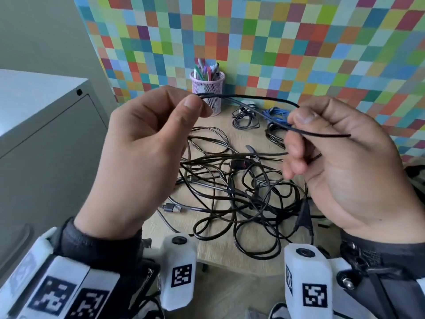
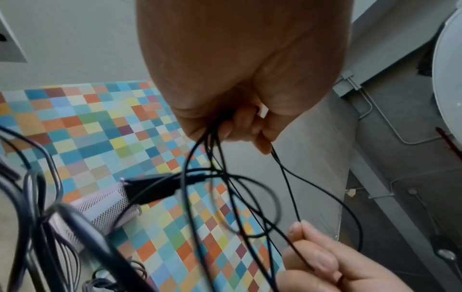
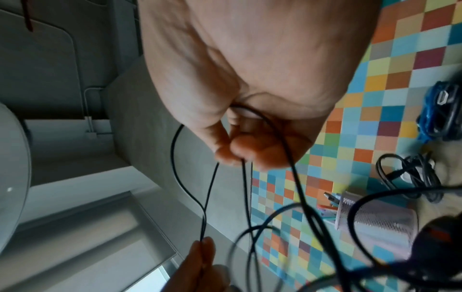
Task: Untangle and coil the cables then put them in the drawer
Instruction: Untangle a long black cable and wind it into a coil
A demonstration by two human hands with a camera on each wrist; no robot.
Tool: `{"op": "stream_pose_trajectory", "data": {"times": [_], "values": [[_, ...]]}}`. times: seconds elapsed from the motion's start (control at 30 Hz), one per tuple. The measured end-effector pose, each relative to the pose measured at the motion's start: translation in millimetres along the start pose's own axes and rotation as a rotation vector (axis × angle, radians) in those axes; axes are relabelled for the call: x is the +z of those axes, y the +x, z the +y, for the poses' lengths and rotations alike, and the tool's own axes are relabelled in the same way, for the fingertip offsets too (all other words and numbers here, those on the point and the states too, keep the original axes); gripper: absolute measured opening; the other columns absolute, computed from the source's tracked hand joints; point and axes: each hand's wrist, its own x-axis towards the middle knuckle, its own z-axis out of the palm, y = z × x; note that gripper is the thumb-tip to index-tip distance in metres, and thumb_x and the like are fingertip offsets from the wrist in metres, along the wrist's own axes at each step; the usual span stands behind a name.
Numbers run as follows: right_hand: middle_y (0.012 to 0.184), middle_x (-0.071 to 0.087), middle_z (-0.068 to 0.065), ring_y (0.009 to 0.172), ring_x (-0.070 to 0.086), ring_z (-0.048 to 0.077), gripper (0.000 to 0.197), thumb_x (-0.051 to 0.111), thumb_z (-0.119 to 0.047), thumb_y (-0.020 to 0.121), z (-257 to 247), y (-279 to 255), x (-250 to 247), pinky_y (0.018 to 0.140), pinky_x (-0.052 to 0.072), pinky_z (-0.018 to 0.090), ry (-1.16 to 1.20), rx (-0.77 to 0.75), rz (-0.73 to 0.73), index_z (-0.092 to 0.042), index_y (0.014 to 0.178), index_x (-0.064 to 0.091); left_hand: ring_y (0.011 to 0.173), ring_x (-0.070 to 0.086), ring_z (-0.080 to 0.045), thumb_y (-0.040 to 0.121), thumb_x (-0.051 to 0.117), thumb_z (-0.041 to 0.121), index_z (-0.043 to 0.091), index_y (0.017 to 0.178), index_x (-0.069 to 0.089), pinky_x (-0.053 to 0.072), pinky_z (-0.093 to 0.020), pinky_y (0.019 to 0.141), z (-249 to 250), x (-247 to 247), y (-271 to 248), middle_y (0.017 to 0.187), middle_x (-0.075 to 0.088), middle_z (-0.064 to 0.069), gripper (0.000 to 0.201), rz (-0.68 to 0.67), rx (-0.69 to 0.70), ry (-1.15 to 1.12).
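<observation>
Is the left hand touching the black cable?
Touching. The head view shows the left hand pinching the black cable between thumb and finger.

No legible text, brand, number or label appears in any view. The only sign-like marks are black-and-white square fiducial patterns printed on the white wrist-mounted camera housings: one on the left housing (image 1: 181, 276), one on the right housing (image 1: 314, 295), and two on the left wrist band (image 1: 55, 298). These carry no readable characters.
</observation>
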Motion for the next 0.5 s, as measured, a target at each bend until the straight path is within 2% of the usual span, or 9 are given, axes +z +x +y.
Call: {"op": "stream_pose_trajectory", "data": {"times": [0.07, 0.13, 0.2, 0.23, 0.27, 0.33, 0.37, 0.43, 0.5], "values": [[0.059, 0.059, 0.002, 0.046, 0.044, 0.011, 0.016, 0.064, -0.008, 0.095, 1.1, 1.0, -3.1, 0.047, 0.039, 0.025, -0.121, -0.034, -0.004, -0.02, 0.085, 0.068, 0.058, 0.026, -0.032, 0.096, 0.062, 0.035, 0.026, 0.082, 0.074, 0.022, -0.046, 0.054, 0.4, -1.6, 1.2, 0.06, 0.036, -0.005, 0.021, 0.035, 0.023, 0.037], [0.07, 0.073, 0.001, 0.054, 0.062, 0.007, 0.019, 0.07, -0.004, 0.094, 2.2, 2.1, -8.3, 0.055, 0.052, 0.023, -0.339, -0.101, 0.028, -0.023, 0.094, 0.073, 0.056, 0.024, -0.029, 0.096, 0.062, 0.039, 0.029, 0.082, 0.074, 0.022, -0.041, 0.053, 1.7, -5.6, 3.0, 0.058, 0.036, -0.001, 0.021, 0.072, 0.05, 0.07], [0.085, 0.078, -0.004, 0.073, 0.072, 0.026, 0.022, 0.08, -0.012, 0.089, 3.7, 3.1, -15.4, 0.073, 0.063, 0.043, -0.549, -0.165, 0.1, -0.028, 0.102, 0.076, 0.054, 0.024, -0.029, 0.095, 0.062, 0.043, 0.031, 0.083, 0.075, 0.021, -0.034, 0.052, 2.2, -11.7, 4.7, 0.056, 0.036, -0.006, 0.021, 0.103, 0.066, 0.134], [0.087, 0.078, -0.007, 0.076, 0.07, 0.034, 0.022, 0.082, -0.015, 0.087, 3.7, 3.8, -19.1, 0.075, 0.062, 0.047, -0.61, -0.184, 0.135, -0.031, 0.101, 0.076, 0.053, 0.025, -0.028, 0.095, 0.063, 0.044, 0.031, 0.083, 0.075, 0.021, -0.032, 0.051, 2.6, -14.5, 5.0, 0.057, 0.036, -0.01, 0.021, 0.11, 0.072, 0.174], [0.083, 0.077, -0.008, 0.072, 0.069, 0.035, 0.02, 0.083, -0.016, 0.087, 3.4, 5.0, -22.7, 0.071, 0.062, 0.045, -0.633, -0.197, 0.166, -0.032, 0.097, 0.077, 0.052, 0.026, -0.025, 0.095, 0.063, 0.044, 0.031, 0.083, 0.075, 0.021, -0.03, 0.05, 3.3, -16.8, 5.2, 0.057, 0.037, -0.013, 0.021, 0.111, 0.078, 0.212], [0.062, 0.069, -0.008, 0.052, 0.059, 0.02, 0.016, 0.078, -0.015, 0.091, 0.6, 6.4, -26.2, 0.064, 0.059, 0.037, -0.564, -0.186, 0.19, -0.03, 0.086, 0.076, 0.052, 0.035, -0.029, 0.096, 0.064, 0.043, 0.031, 0.083, 0.075, 0.024, -0.031, 0.05, 5.4, -19.5, 5.1, 0.061, 0.049, -0.019, 0.021, 0.108, 0.103, 0.293], [0.053, 0.061, -0.009, 0.045, 0.051, 0.015, 0.015, 0.074, -0.014, 0.094, -1.6, 6.5, -26.4, 0.064, 0.059, 0.038, -0.442, -0.142, 0.188, -0.026, 0.084, 0.074, 0.055, 0.041, -0.033, 0.097, 0.064, 0.041, 0.031, 0.083, 0.074, 0.028, -0.033, 0.052, 6.4, -20.5, 5.0, 0.066, 0.056, -0.022, 0.021, 0.108, 0.119, 0.341], [0.045, 0.048, -0.013, 0.04, 0.038, 0.013, 0.006, 0.068, -0.02, 0.091, -5.9, 6.9, -26.3, 0.061, 0.059, 0.037, -0.16, -0.019, 0.142, -0.018, 0.085, 0.068, 0.053, 0.042, -0.026, 0.099, 0.063, 0.04, 0.03, 0.084, 0.074, 0.03, -0.031, 0.05, 8.9, -21.5, 4.6, 0.066, 0.059, -0.02, 0.02, 0.1, 0.137, 0.436], [0.044, 0.044, -0.014, 0.037, 0.03, 0.01, 0.007, 0.066, -0.022, 0.088, -7.4, 7.7, -30.0, 0.045, 0.046, 0.027, -0.041, 0.037, 0.13, -0.017, 0.082, 0.066, 0.051, 0.04, -0.027, 0.099, 0.063, 0.039, 0.027, 0.087, 0.074, 0.028, -0.031, 0.047, 9.6, -23.8, 4.3, 0.065, 0.06, -0.018, 0.021, 0.082, 0.138, 0.509]]}}
